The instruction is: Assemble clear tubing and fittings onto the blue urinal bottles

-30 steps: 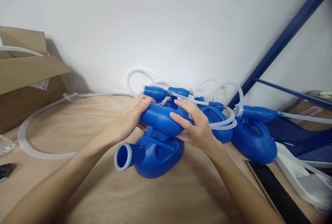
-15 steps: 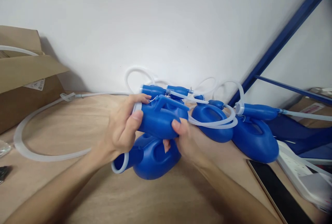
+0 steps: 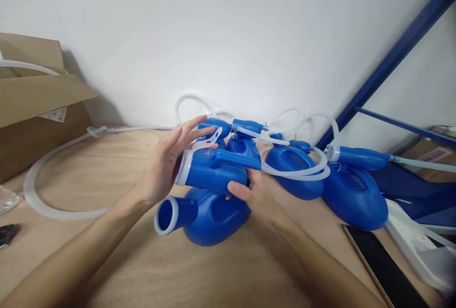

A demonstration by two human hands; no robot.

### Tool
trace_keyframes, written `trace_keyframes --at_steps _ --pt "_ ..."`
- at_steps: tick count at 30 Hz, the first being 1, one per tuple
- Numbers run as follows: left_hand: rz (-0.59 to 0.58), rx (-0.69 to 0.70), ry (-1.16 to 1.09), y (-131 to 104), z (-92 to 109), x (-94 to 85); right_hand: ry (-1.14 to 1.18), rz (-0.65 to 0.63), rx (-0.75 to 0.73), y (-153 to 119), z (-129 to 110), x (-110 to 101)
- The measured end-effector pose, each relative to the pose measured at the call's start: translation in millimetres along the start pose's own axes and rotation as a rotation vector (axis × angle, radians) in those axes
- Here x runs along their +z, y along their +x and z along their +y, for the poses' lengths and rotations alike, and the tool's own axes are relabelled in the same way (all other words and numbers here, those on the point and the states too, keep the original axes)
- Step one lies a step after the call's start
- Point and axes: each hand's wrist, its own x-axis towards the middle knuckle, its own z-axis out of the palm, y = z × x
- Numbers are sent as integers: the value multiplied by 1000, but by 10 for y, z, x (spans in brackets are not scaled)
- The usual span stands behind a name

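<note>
In my right hand is a blue plastic handled urinal bottle, held sideways in the air by its right end, thumb on the near side. A white cap covers its left end, and a white strap with a holed tab sticks up from that end. My left hand is beside the cap, fingers straight and apart, the palm against or very near it. Just below stands a larger blue bottle on the table, its white-rimmed mouth uncovered and pointing left.
Behind and to the right stand several blue bottles with clear hoses. A long hose loops over the table's left side beside a cardboard box. At the right lie a dark phone and a white power strip.
My left fingers have come off the capped end and spread out. The cap's strap and tab now stand up in view. My right hand keeps its hold on the bottle.
</note>
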Motion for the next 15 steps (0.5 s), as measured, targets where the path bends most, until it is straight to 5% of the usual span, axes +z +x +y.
trace_keyframes --at_steps 3,7,15 --pt "111 -104 -104 -13 -15 123 -116 2 -141 -48 -88 60" --pt "64 7 -45 -64 -61 141 -154 0 -185 -87 -176 112" --pt "-84 177 65 -213 122 144 31 22 152 -206 -152 59"
